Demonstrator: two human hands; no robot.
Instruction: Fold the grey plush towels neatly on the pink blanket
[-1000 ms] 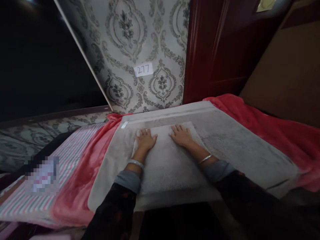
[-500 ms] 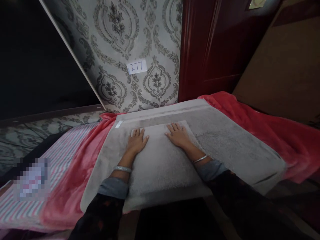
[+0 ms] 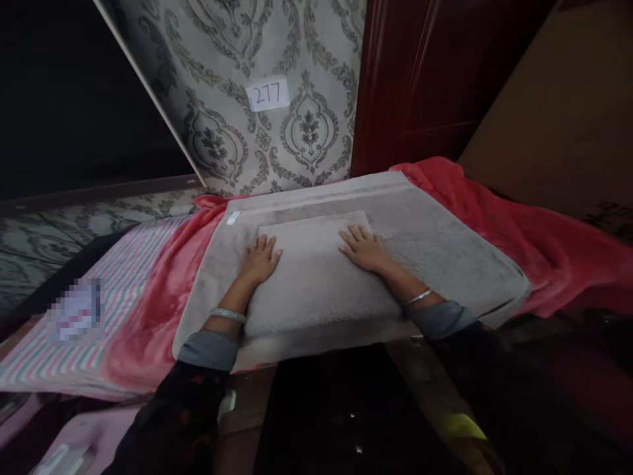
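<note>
A large grey mat (image 3: 445, 257) is spread over a red blanket, with a white label (image 3: 234, 218) near its back left corner. On top of it lies a smaller light grey fuzzy piece (image 3: 311, 270); whether it is a fold or a separate cloth I cannot tell. My left hand (image 3: 260, 258) rests flat at this piece's left edge, fingers spread. Near its right edge, my right hand (image 3: 364, 249) lies palm down with its fingers apart. Neither hand grips anything.
The red blanket (image 3: 558, 254) extends on both sides. A striped cloth (image 3: 113, 277) lies at the left, bearing a blurred item. Behind are patterned wallpaper with a "277" paper (image 3: 268, 94), a dark panel (image 3: 84, 99) and a red door (image 3: 420, 86). A pink object (image 3: 93, 432) stands low at the left.
My hands have spread further apart, the left one outward to the left and the right one to the right. The view has tilted down, showing more of the floor area.
</note>
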